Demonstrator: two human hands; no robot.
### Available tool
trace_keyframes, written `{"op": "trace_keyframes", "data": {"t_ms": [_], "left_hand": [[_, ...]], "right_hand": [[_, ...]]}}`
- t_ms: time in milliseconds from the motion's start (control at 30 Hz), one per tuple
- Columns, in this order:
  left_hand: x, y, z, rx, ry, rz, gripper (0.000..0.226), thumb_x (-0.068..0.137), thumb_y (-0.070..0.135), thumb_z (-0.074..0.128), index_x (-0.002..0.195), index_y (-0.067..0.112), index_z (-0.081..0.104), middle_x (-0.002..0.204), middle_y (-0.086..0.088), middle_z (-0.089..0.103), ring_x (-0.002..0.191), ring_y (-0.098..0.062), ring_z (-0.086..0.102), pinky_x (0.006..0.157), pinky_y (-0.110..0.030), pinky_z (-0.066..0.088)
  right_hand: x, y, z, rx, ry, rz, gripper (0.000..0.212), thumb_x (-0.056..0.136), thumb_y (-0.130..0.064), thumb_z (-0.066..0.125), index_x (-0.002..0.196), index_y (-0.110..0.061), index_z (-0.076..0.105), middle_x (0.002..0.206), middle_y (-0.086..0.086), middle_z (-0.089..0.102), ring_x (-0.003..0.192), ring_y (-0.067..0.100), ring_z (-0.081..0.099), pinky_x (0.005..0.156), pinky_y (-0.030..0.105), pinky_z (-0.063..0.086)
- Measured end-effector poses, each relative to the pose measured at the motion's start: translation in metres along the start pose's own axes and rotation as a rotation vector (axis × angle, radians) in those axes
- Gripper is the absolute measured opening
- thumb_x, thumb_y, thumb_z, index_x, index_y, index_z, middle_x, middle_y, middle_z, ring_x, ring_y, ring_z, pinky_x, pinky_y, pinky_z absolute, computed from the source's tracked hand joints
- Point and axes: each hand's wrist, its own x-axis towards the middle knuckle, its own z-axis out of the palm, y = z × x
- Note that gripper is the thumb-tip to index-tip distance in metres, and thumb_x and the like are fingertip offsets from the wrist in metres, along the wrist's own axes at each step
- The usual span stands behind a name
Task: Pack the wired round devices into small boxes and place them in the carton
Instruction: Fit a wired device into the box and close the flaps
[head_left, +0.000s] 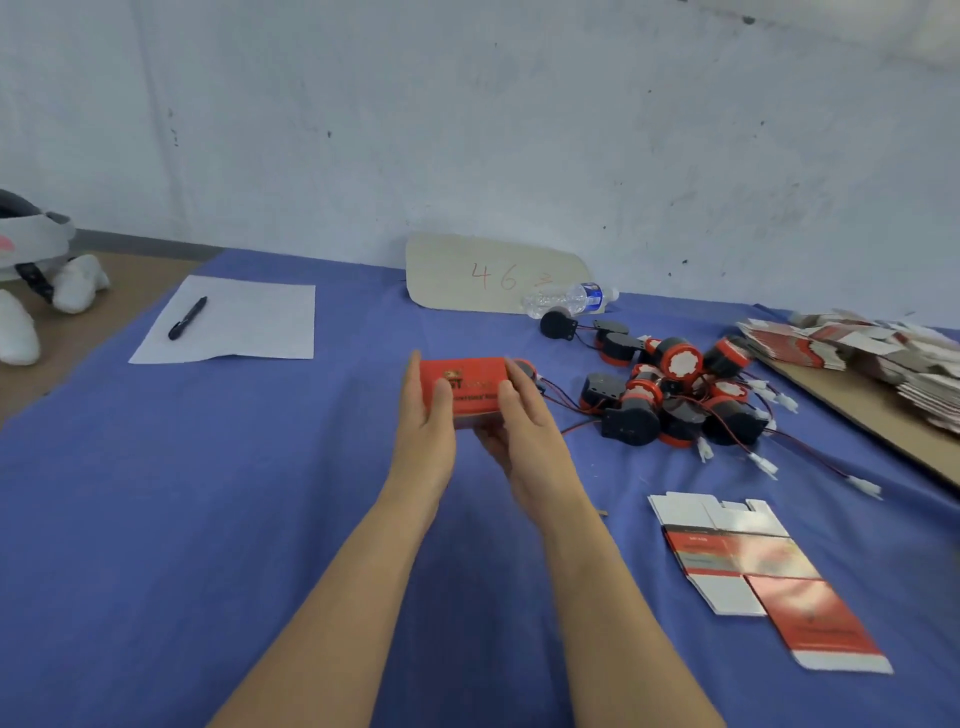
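My forearms fill the bottom of the frame and meet at its middle, where my left hand (423, 431) and right hand (522, 436) hold a red small box (467, 382) between them, just above the blue-covered desk (208, 493); the left fingers (413, 384) run straight up its left end with the thumb laid on the front face, and the right fingers (515, 375) clamp the right end the same way, so both hands grip the box. At that right end a round device (531, 371) shows behind my fingers, its wires trailing right; whether it sits inside the box I cannot tell. Right of centre lies a pile of devices (675, 400), black and red, with tangled wires; at lower right lie flat box blanks (753, 566). At the right edge is a stack of folded boxes (857, 348). Further back lie a water bottle (571, 297) on its side, a cardboard sign (483, 275) marked 46, and, at upper left, a sheet of paper (244, 327) with a pen (187, 318) on it.
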Motion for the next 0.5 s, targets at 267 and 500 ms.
{"op": "trace_keyframes", "data": {"t_ms": [267, 500], "left_hand": [[-0.068, 0.101, 0.164, -0.135, -0.319, 0.16, 0.05, 0.098, 0.013, 0.049, 0.144, 0.014, 0.031, 0.125, -0.003, 0.053, 0.104, -0.014, 0.057, 0.096, -0.042, 0.05], [-0.288, 0.16, 0.339, -0.01, -1.164, 0.117, 0.045, 0.101, 0.033, 0.039, 0.138, 0.007, 0.045, 0.135, -0.007, 0.052, 0.122, -0.021, 0.049, 0.1, -0.019, 0.038]], "right_hand": [[-0.088, -0.136, -0.132, -0.135, 0.638, -0.329, 0.029, 0.101, -0.019, 0.042, 0.129, -0.016, 0.049, 0.121, 0.009, 0.06, 0.11, 0.022, 0.061, 0.097, 0.046, 0.049], [-0.305, -0.223, -0.293, -0.756, 1.568, -0.123, 0.045, 0.1, -0.016, 0.037, 0.145, -0.009, 0.033, 0.149, 0.01, 0.037, 0.139, 0.023, 0.03, 0.11, 0.02, 0.017]]}}
